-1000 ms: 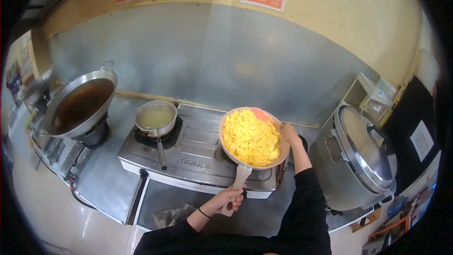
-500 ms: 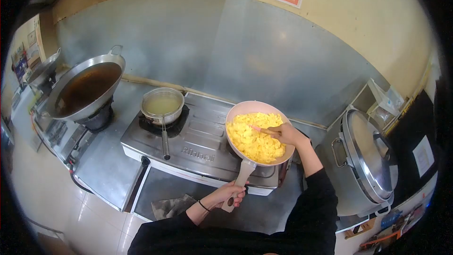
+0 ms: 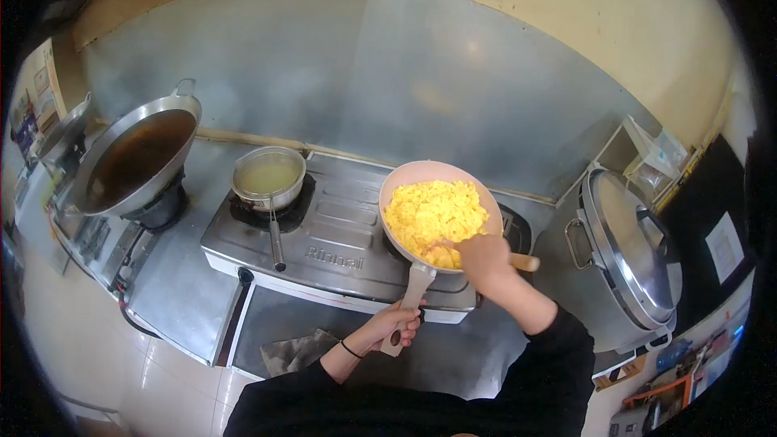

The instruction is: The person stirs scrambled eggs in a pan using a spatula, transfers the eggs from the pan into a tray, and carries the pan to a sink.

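My left hand is wrapped round the pale handle of a frying pan over the right side of the stove. Yellow scrambled eggs fill much of the pan. Above the pan's near right rim, my right hand is closed on a spatula. Its wooden handle end sticks out to the right of my fist. The spatula's head is at the near edge of the eggs, mostly hidden by them and my hand.
A small pot of cloudy liquid, with a strainer handle over it, sits on the stove's left burner. Further left stands a large wok of dark liquid. A big lidded metal pot is at right. A grey cloth lies near my left forearm.
My right hand has moved toward the pan's near rim and turned, so the spatula handle now points right. The pan stays in my left hand. The camera view has shifted slightly.
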### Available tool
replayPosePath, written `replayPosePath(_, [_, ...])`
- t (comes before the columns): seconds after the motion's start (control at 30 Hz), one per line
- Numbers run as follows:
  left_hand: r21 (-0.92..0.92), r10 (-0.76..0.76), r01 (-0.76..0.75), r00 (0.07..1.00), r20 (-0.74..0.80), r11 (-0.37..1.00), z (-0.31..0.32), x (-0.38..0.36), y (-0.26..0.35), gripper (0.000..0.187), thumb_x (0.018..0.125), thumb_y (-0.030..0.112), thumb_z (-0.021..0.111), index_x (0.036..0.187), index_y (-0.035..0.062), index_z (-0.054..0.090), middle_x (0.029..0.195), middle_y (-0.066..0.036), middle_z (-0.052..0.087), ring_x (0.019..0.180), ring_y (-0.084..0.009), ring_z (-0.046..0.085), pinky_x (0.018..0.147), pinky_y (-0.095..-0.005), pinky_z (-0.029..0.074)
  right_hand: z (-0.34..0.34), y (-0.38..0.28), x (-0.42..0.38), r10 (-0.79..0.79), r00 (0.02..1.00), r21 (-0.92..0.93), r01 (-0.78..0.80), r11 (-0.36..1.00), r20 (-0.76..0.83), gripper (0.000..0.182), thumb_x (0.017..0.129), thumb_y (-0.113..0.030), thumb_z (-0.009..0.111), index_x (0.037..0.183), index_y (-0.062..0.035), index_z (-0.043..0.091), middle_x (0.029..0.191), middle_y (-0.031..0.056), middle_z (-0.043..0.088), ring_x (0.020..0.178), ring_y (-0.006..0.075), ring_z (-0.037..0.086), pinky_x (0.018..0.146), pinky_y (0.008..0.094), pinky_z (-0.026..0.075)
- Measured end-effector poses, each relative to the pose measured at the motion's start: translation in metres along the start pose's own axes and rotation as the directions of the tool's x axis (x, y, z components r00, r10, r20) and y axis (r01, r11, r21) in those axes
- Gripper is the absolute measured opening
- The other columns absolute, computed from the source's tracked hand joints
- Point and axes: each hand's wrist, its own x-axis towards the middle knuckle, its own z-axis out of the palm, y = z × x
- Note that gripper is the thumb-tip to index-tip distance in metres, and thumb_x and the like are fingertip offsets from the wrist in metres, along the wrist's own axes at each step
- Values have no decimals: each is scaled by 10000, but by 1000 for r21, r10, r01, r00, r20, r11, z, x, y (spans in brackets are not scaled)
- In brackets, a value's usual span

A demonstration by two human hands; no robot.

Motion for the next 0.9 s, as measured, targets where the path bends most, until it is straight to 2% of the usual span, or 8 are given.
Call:
replayPosePath(0.1, [17,8,-8,1000,-6,1000,1,0,2,286,861,151,416,1136,104,356,634,-10,398,463,-100,408,422,-231,379,48,-10,39,227,973,-10,-227,974,38,185,776,-191,479,716,-134,644,688,35,629,647,175,615,524,291,457])
replayPosePath(0.17, [15,9,-9,1000,-10,1000,0,0,-1,268,861,157,419,1119,104,367,634,-10,400,463,-99,410,419,-232,377,76,12,60,225,973,18,-225,974,-58,178,779,-174,483,714,-129,642,687,48,627,642,181,617,507,280,459])
replayPosePath(0.3, [20,28,-28,999,-24,999,0,0,-1,260,860,166,423,1107,103,372,633,-12,402,463,-101,409,413,-230,372,40,58,48,256,966,239,-254,937,25,179,734,-151,483,700,-31,611,737,158,608,682,296,600,570,371,479])
replayPosePath(0.5, [17,18,-18,1000,4,1000,1,-1,1,273,856,165,426,1114,106,360,631,-10,404,464,-98,402,421,-231,377,-40,17,-10,7,994,144,-22,989,105,170,720,-145,481,710,-61,628,699,128,613,668,259,607,576,358,479])
replayPosePath(0.63, [-12,21,-21,1000,-5,1000,0,0,0,253,853,169,432,1092,109,374,633,-10,406,470,-95,403,427,-231,378,30,-41,34,155,988,107,-154,982,-4,136,736,-152,507,688,-106,626,675,77,621,599,172,615,457,287,461])
replayPosePath(0.73, [-17,34,-35,999,-10,999,0,0,-2,251,849,169,441,1084,110,377,637,-9,409,476,-90,403,432,-231,379,69,-31,65,203,954,8,-206,978,-219,131,733,-153,513,670,-105,617,648,72,617,577,157,612,418,282,449])
replayPosePath(0.8, [-37,43,-44,999,-10,998,1,-1,-3,254,846,168,446,1083,110,375,640,-9,410,479,-88,400,436,-231,379,81,-12,82,270,959,68,-265,962,-84,160,768,-164,496,769,-124,651,750,50,638,695,176,626,455,308,468])
replayPosePath(0.9, [-8,49,-49,999,-6,999,1,-2,-4,262,843,172,455,1083,113,368,642,-9,410,482,-84,403,438,-229,381,62,29,72,214,977,52,-214,975,1,159,762,-176,505,744,-99,643,727,79,631,672,198,625,509,296,475])
